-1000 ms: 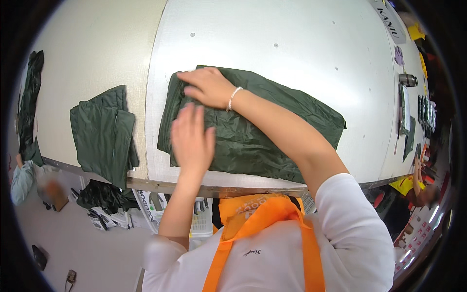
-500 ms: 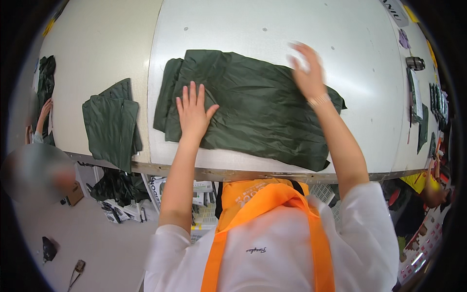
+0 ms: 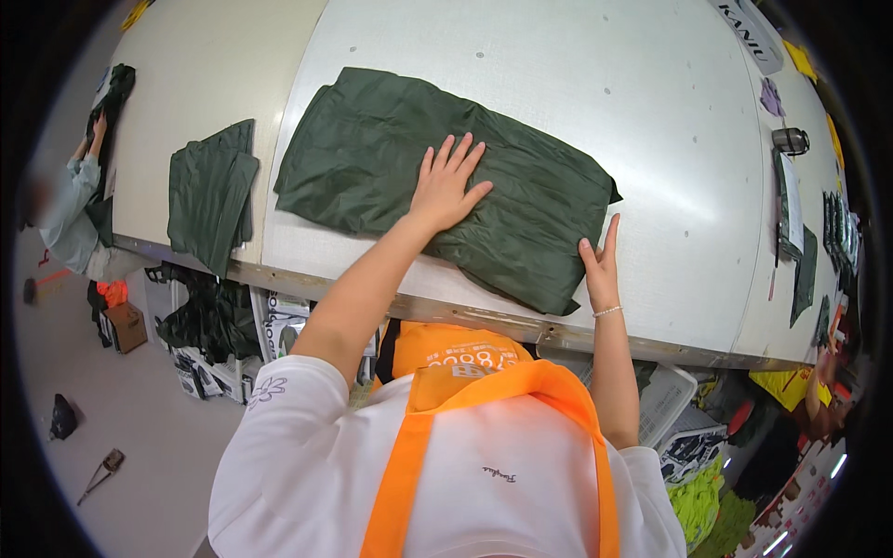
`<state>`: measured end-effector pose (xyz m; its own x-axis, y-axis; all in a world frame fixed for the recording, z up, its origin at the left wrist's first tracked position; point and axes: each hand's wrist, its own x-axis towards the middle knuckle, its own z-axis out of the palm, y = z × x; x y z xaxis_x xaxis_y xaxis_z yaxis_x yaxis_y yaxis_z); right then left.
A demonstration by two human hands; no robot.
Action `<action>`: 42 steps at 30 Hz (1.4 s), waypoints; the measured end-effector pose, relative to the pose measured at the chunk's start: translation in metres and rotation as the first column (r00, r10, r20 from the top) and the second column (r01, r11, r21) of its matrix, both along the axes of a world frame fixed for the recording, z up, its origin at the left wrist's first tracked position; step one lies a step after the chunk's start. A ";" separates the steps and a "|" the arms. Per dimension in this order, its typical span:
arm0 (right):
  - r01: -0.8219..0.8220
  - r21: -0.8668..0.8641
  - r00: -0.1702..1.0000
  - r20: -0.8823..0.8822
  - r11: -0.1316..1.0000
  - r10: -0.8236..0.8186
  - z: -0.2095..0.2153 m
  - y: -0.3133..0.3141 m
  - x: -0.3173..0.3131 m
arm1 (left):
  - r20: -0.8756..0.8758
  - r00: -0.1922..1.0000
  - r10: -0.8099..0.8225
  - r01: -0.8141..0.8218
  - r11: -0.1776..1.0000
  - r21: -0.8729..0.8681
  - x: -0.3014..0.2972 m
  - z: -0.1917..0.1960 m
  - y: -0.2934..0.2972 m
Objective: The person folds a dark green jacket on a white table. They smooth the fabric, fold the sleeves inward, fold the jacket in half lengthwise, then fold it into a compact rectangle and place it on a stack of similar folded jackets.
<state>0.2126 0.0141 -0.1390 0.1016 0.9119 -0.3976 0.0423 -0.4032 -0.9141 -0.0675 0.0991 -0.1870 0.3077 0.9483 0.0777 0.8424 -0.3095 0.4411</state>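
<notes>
The folded dark green cloth (image 3: 526,209) lies slantwise in front of me on the pale tabletop (image 3: 674,270), its left end farther from me than its near right corner. My left hand (image 3: 442,197) rests palm-down on about its middle, fingers spread. My right hand (image 3: 603,274) is at the cloth's right end, held edge-on, thumb at the edge and forefinger pointing up and parted from it (the other fingers are hidden, so I cannot tell whether they touch the fabric). That near right corner comes close to the tabletop's front edge, where I have little space; past the cloth's far edge the pale surface runs on widely, and to the right there is room as far as the dark flask (image 3: 791,141). On the left, across the tabletop's seam, a smaller green pile (image 3: 210,193) lies well apart, hanging slightly over the front edge.
</notes>
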 end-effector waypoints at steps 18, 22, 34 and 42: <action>-0.754 -0.104 0.489 0.570 0.649 0.660 0.018 0.148 -0.227 | 0.510 -0.617 0.599 0.481 0.800 -0.358 -0.001 -0.035 -0.092; -0.712 0.580 0.665 0.738 0.395 0.114 0.068 0.111 -0.163 | 0.489 -0.646 0.585 0.459 0.811 -0.364 -0.011 -0.032 -0.094; -0.324 -0.079 0.850 0.414 0.943 0.327 -0.027 0.068 -0.060 | 0.627 -0.352 0.695 0.512 0.704 -0.492 -0.006 0.001 -0.080; -0.414 -0.165 0.655 0.629 0.895 0.419 -0.010 0.066 -0.062 | 0.294 0.015 0.956 -0.207 0.291 -0.934 -0.086 0.009 -0.132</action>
<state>0.1508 0.0800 -0.1492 -0.0594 0.9194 -0.3888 0.7724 -0.2043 -0.6013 -0.1532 -0.0327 -0.1775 -0.2677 0.5663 -0.7795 -0.3545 0.6944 0.6262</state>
